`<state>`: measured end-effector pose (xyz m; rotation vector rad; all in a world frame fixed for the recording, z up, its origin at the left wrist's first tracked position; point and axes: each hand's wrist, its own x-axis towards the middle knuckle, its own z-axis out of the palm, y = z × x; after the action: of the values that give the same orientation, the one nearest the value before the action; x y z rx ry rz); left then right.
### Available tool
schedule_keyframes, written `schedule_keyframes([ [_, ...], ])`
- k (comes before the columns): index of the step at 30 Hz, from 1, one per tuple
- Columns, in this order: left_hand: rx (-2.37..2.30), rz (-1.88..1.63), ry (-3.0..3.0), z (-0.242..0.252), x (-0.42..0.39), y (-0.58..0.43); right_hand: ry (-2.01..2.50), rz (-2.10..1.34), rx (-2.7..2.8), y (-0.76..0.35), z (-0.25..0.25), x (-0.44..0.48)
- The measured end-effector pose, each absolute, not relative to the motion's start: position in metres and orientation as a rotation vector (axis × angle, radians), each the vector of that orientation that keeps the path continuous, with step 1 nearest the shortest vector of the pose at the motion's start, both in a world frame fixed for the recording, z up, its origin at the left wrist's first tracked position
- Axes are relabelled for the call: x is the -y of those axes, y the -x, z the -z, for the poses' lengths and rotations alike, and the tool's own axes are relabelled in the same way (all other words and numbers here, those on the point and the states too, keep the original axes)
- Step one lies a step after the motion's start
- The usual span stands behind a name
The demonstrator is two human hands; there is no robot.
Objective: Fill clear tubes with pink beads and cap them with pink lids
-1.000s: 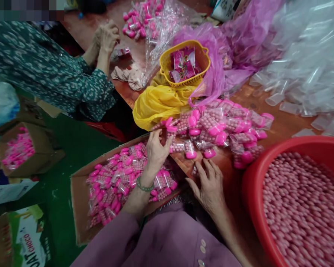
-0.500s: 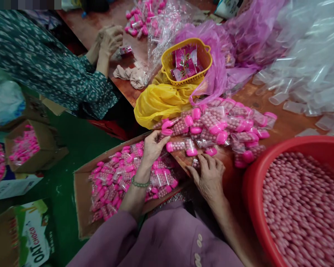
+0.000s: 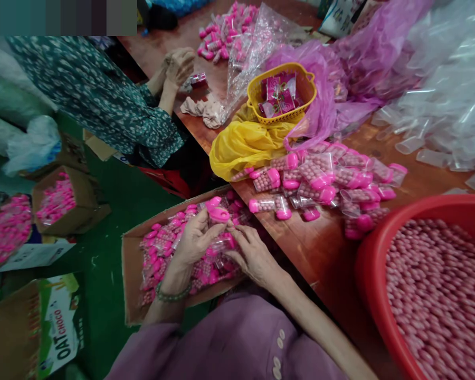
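Observation:
Over the cardboard box (image 3: 132, 274), my two hands come together at the fingertips. My left hand (image 3: 192, 240), with a green bead bracelet at the wrist, is closed on a bottle with a pink cap (image 3: 219, 214); the cap's ring and loop face up, and the body is mostly hidden by fingers. My right hand (image 3: 257, 258) reaches in from the right, its thumb and fingers pinched near the bottle; what is between them is too small to tell. Below, clear bottles of pink beads with pink caps (image 3: 158, 248) fill the box.
More filled bottles (image 3: 316, 174) lie piled on the wooden table (image 3: 273, 232). A red tub (image 3: 374, 274) of pink beads stands at right. Beyond are a yellow basket (image 3: 257, 108), a yellow bag (image 3: 241, 148) and clear empty tubes (image 3: 431, 157). A co-worker's hands (image 3: 178, 68) are at upper left.
Both hands have moved left and toward me, from the table edge to above the box. The left hand has brought a pink-capped bottle from the pile; the right hand has joined it.

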<state>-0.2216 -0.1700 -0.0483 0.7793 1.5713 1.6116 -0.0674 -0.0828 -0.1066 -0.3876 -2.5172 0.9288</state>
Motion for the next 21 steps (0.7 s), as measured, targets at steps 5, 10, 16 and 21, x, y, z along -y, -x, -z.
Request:
schedule_keyframes([
  [5, -1.420, -1.417, -0.760, 0.052, 0.173, 0.211, 0.415, -1.188, 2.267, 0.055, 0.067, 0.058],
  [10, -1.205, -1.327, -0.744, 0.055, 0.160, 0.193, 0.200, -1.278, 2.264, 0.051, 0.040, 0.043],
  [16, -1.101, -1.333, -0.632, 0.058, 0.148, 0.185, 0.203, -1.283, 2.152, 0.047, 0.049, 0.046],
  [21, -1.042, -1.366, -0.489, 0.054, 0.140, 0.174, 0.227, -1.192, 2.173, 0.039, 0.058, 0.044],
])
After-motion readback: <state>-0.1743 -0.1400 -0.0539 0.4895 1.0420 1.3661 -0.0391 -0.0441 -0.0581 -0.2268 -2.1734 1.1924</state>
